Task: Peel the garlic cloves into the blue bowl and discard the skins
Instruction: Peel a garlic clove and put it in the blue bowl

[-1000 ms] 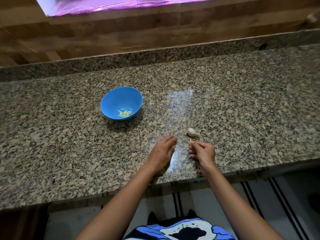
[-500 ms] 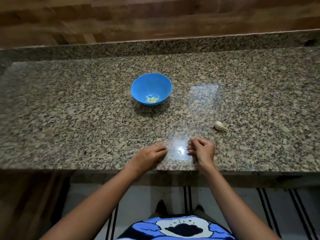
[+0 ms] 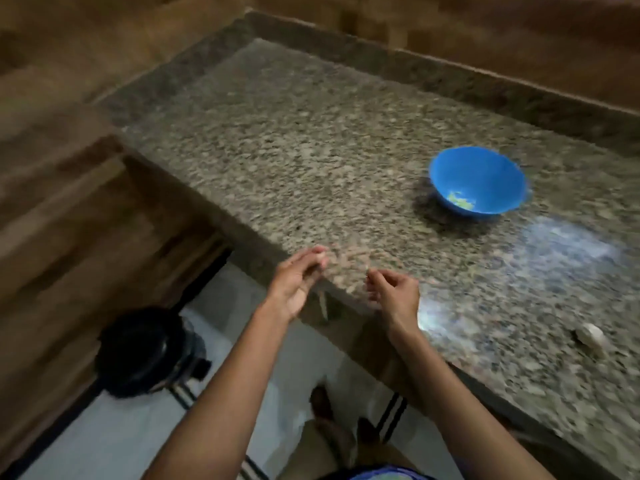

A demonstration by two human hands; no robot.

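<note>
The blue bowl (image 3: 479, 181) stands on the granite counter (image 3: 311, 161) at the right, with a few pale peeled garlic pieces (image 3: 460, 201) in its bottom. One unpeeled garlic clove (image 3: 590, 336) lies near the counter's front edge, far right. My left hand (image 3: 298, 282) is cupped at the counter's front corner with its palm turned right; blur hides whether it holds anything. My right hand (image 3: 394, 294) hovers over the edge with its fingertips pinched on what looks like a small scrap of garlic skin.
A black round bin (image 3: 142, 351) sits on the pale floor below and left of the counter corner. Wooden panels rise on the left and behind the counter. A striped mat and my feet show under my arms.
The view has swung left and tilted, so the bowl and the clove now sit at the right. Both hands have come to the counter's left front corner, and the black bin has appeared.
</note>
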